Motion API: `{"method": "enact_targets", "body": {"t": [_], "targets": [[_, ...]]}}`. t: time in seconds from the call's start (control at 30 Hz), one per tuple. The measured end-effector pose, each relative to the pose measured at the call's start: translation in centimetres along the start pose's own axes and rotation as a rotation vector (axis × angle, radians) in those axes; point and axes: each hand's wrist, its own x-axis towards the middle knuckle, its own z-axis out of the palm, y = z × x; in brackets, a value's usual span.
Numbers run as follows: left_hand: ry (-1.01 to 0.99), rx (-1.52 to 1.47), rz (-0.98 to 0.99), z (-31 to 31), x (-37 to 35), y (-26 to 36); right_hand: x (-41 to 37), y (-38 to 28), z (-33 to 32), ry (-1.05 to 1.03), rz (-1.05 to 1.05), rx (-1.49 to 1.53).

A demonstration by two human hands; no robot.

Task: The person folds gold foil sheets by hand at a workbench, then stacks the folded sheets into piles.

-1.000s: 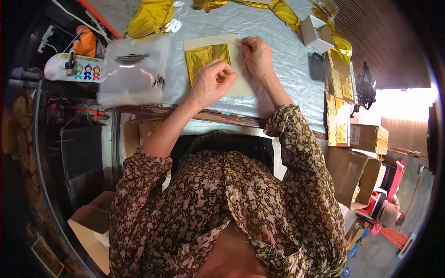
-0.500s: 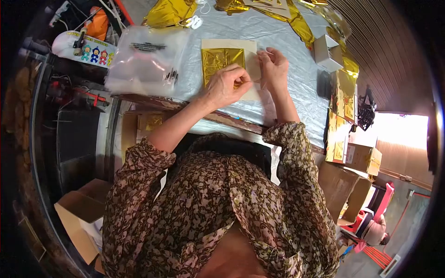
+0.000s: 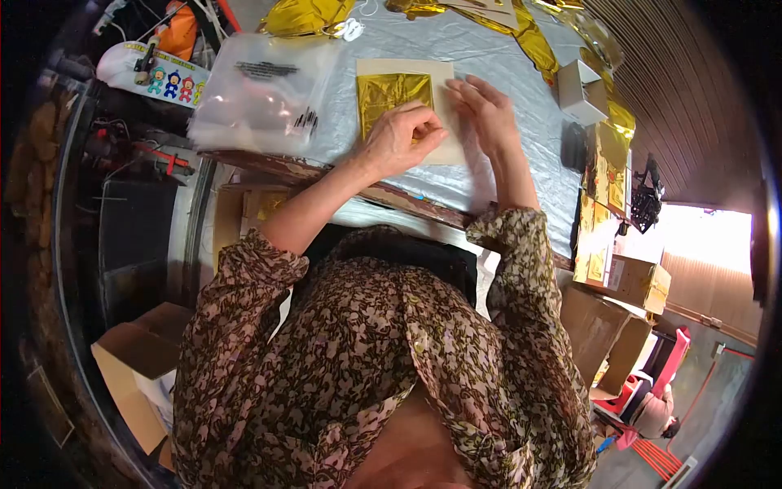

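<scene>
A flat folded gold foil piece [image 3: 381, 91] lies on a cream card sheet [image 3: 444, 102] on the table. My left hand [image 3: 399, 137] rests over the foil's lower right part, its fingers curled and the thumb and forefinger close together. Whatever may be between those fingertips is too small to make out. Beside the card's right edge is my right hand [image 3: 489, 114], its fingers stretched out and the fingertips at that edge. Nothing shows in its fingers. The left hand hides part of the foil and card.
Left of the card lies a stack of clear plastic bags [image 3: 257, 106]. Gold foil balloons [image 3: 305, 16] lie along the back. A small white box [image 3: 582, 91] stands right. Below the table are cardboard boxes [image 3: 134, 359]. A co-worker [image 3: 654, 411] is at far right.
My right hand has gone from bent, pinching fingers to stretched-out ones at the card's right edge. My left hand stays over the foil with its fingers curled. The whole view has shifted slightly.
</scene>
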Motion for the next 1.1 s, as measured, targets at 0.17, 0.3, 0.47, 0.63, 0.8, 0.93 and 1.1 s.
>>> {"method": "enact_targets", "body": {"t": [0.17,0.3,0.47,0.63,0.8,0.93,1.1], "targets": [[-0.013,0.191,0.012,-3.8,3.6,-1.8,-4.6,-1.3,-2.1,0.056,-0.141,-0.782],[-0.009,0.675,0.258,-6.2,8.8,-6.9,-7.3,-0.4,-1.0,0.078,-0.155,-1.169],[-0.267,0.625,-0.059,-6.9,12.7,-7.3,-6.1,2.0,-1.9,0.139,-0.354,-1.128],[-0.414,0.421,-0.275,-9.6,14.2,-4.9,-6.5,1.1,-0.6,0.135,-0.157,-0.698],[-0.575,0.095,-0.302,-14.1,12.9,-0.8,-6.4,-0.8,-0.6,-0.142,-0.347,-0.64],[-0.526,-0.291,-0.369,-16.9,11.4,0.3,-5.3,-2.5,-0.4,0.099,-0.451,-0.48],[-0.551,-0.313,-0.4,-18.4,10.9,1.6,-4.8,-4.2,2.1,-0.187,-0.213,-0.404]]}}
